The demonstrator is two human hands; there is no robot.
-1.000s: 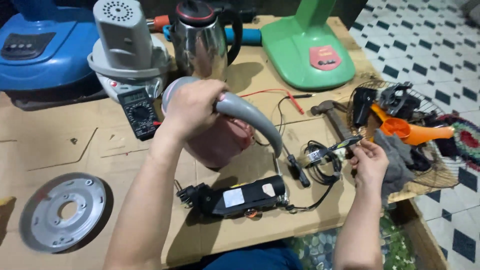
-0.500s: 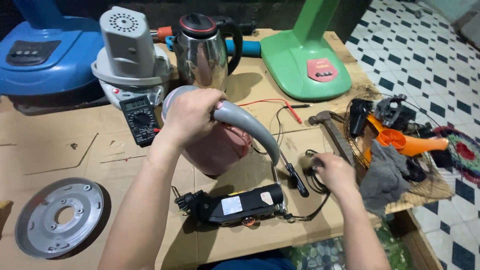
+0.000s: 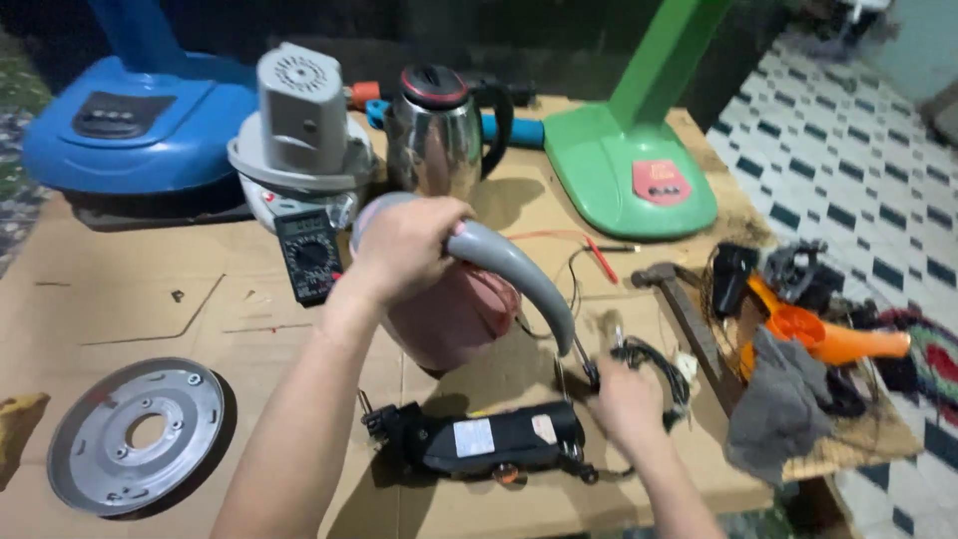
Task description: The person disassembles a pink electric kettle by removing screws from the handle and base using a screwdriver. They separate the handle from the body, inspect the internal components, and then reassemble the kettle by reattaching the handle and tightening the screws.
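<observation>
My left hand [image 3: 404, 250] grips the top of a pink electric kettle [image 3: 454, 309] where its grey curved handle [image 3: 519, 274] joins the lid, holding the kettle tilted on the cardboard-covered table [image 3: 150, 309]. My right hand [image 3: 627, 399], blurred, is closed over a bundle of black wires [image 3: 654, 359] just below the handle's lower end. A black elongated part with a white label [image 3: 489, 441] lies in front of the kettle, between my two arms.
A multimeter [image 3: 307, 255] lies left of the kettle, with its red probe [image 3: 602, 258] to the right. Behind stand a grey appliance base [image 3: 299, 150], a steel kettle [image 3: 439, 135], blue [image 3: 140, 125] and green [image 3: 629, 165] fan bases. A metal disc [image 3: 135, 434] lies front left; a hammer [image 3: 689, 304], orange tool [image 3: 828, 334] and rag [image 3: 783, 404] right.
My right hand has moved left from the right-hand clutter to the wires beside the kettle handle. The left hand keeps its hold on the kettle. The camera has come closer.
</observation>
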